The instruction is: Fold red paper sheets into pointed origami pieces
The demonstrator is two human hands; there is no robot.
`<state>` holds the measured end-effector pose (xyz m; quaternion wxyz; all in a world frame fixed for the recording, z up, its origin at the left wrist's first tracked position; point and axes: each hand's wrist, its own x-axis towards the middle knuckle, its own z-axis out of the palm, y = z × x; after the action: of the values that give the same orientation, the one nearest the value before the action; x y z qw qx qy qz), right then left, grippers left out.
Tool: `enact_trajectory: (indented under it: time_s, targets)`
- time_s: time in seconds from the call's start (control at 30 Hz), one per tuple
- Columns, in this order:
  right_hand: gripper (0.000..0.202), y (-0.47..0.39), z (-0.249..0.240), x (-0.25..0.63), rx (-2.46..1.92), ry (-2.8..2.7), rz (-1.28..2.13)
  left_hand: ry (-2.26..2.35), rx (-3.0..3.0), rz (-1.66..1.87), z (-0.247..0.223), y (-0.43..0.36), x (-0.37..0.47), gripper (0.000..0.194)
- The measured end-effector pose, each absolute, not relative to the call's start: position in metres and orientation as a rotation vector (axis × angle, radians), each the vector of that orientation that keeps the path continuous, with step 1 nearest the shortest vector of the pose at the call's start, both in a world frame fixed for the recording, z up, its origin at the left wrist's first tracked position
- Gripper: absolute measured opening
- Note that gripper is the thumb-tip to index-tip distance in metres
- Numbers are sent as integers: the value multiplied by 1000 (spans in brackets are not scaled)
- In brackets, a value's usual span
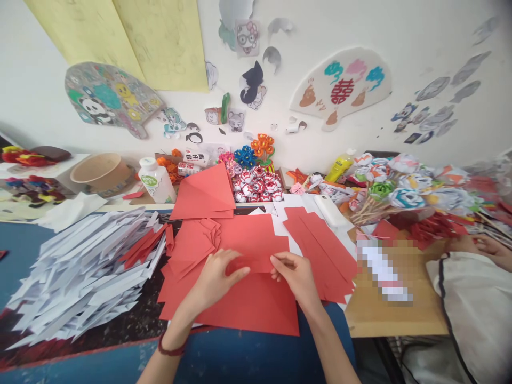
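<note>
A small piece of red paper [260,263] is held above the red paper stack [256,309], between the two hands, with its long axis running from left to right. Its right end is pinched narrowly by the right hand [296,271], the nearer one. Over the stack's left part, the left hand [216,277] is curved, thumb and forefinger parted; whether the paper is gripped there cannot be told. White paper strips [80,272] are heaped left of the stack.

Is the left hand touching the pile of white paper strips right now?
Apart: the head view shows red sheets in the gap between the left hand and the white paper strips.
</note>
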<state>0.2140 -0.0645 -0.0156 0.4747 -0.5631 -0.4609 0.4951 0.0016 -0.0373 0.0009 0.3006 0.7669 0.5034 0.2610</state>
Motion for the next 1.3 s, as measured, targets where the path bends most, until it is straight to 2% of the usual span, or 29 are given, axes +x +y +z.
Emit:
enact_trajectory:
  time_s: [0.13,0.3,0.5,0.7,0.83,0.93,1.07,1.3]
  targets:
    - [37,-78,-22,215,-1327,-1048,1400,1311,1815,754,-9,-36,-2,32]
    - [35,-83,-17,214,-1271,-1377,1574,1240,1696,883,-11,-26,9,22]
    - [27,-61,-18,205,-1515,-1425,1156,1317,1840,657,-14,-29,15,18]
    - [27,-52,-20,190,-1634,-1544,1132,1626,2098,542,-21,-34,23,23]
    - [33,-49,-22,184,-1819,-1720,808,1757,2272,586,-26,-39,29,19]
    - [27,-50,-26,179,-1920,-1775,551,1816,2347,660,-33,-44,31,17]
    - [9,-53,-34,175,-1817,-1793,363,1826,2521,743,-39,-49,33,19]
    - [20,-57,-50,180,-1527,-1868,247,1742,2699,743,-38,-52,29,18]
